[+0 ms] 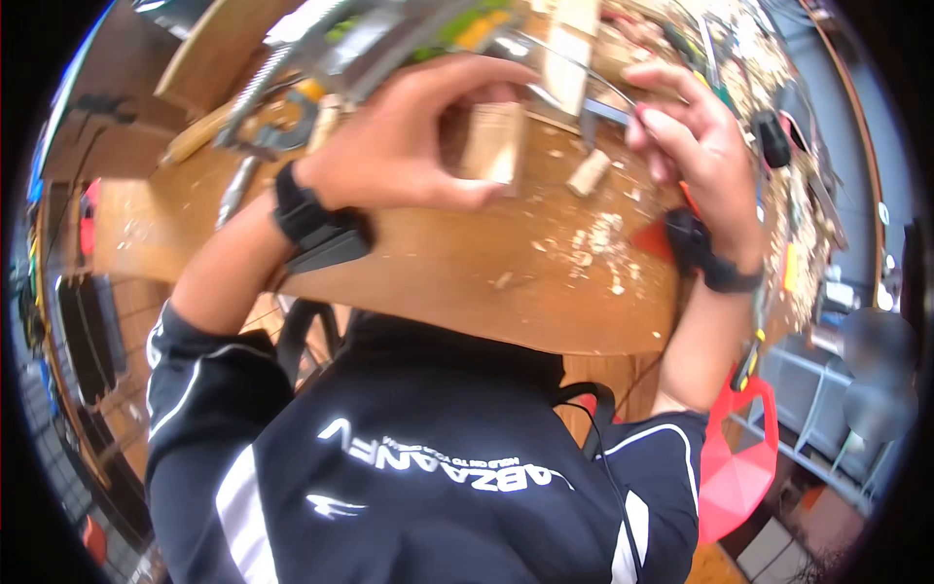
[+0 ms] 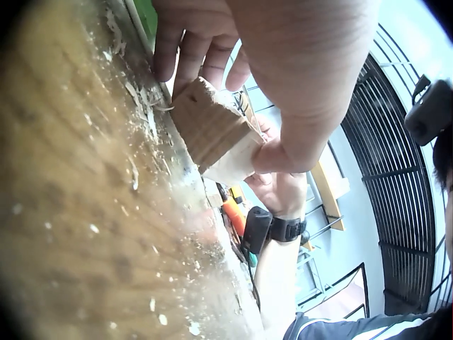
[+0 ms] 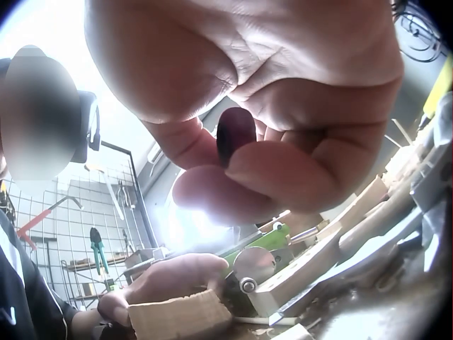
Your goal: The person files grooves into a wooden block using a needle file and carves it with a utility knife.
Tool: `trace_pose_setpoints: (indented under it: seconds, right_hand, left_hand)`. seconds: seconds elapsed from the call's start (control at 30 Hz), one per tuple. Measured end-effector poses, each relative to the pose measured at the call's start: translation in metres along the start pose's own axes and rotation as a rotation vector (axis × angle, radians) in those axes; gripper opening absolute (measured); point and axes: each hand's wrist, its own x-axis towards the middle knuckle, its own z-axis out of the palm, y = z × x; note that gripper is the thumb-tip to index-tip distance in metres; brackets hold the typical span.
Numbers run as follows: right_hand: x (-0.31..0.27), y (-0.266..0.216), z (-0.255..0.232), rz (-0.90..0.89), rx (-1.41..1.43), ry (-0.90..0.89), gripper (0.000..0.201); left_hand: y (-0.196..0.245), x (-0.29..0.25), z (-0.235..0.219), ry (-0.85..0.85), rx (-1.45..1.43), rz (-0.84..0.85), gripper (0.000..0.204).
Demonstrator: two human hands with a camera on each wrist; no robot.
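Note:
My left hand (image 1: 394, 141) grips a wooden block (image 1: 494, 146) between thumb and fingers above the table. In the left wrist view, the thumb presses one side of the block (image 2: 212, 134), whose grained end faces the camera. To the right, my right hand (image 1: 696, 141) pinches a thin, dark, rod-like tool (image 1: 611, 90) that slants toward the block; blur hides its tip. The right wrist view shows the tool's rounded dark end (image 3: 236, 136) between the curled fingers, with my left hand (image 3: 173, 276) at the block (image 3: 180, 316) beyond.
A small wood piece (image 1: 588, 173) and shavings (image 1: 603, 243) lie on the table (image 1: 438, 263). A metal clamp or vise with a threaded rod (image 1: 263, 88) stands behind my left hand. Tools and more shavings crowd the right side. A red bag (image 1: 739, 457) is beside the right elbow.

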Motion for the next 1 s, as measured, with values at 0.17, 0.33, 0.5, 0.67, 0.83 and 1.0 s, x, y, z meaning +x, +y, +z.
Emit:
trace_pose_setpoints:
  seconds: [0.17,0.33,0.5,0.67,0.83,1.0]
  right_hand:
    - [0.004,0.010,-0.011,-0.043,0.128,-0.032,0.039]
    - [0.008,0.009,-0.010,-0.004,0.256,-0.087,0.040]
    - [0.010,0.013,-0.013,0.043,0.468,-0.184,0.042]
    - [0.008,0.014,-0.011,0.018,0.375,-0.156,0.044]
    - [0.001,0.005,-0.004,0.013,0.217,-0.159,0.041]
    - [0.000,0.011,-0.015,-0.074,0.010,-0.141,0.033]
  left_hand:
    - [0.004,0.003,-0.002,0.007,0.153,0.032,0.081]
    - [0.005,0.003,-0.003,-0.001,0.173,0.028,0.081]
    - [0.006,0.001,-0.002,-0.008,0.154,-0.004,0.080]
    - [0.005,0.001,-0.001,-0.026,0.142,-0.022,0.077]
    - [0.003,0.000,-0.004,-0.038,0.211,0.003,0.073]
    - [0.000,-0.001,-0.004,-0.037,0.199,-0.001,0.072]
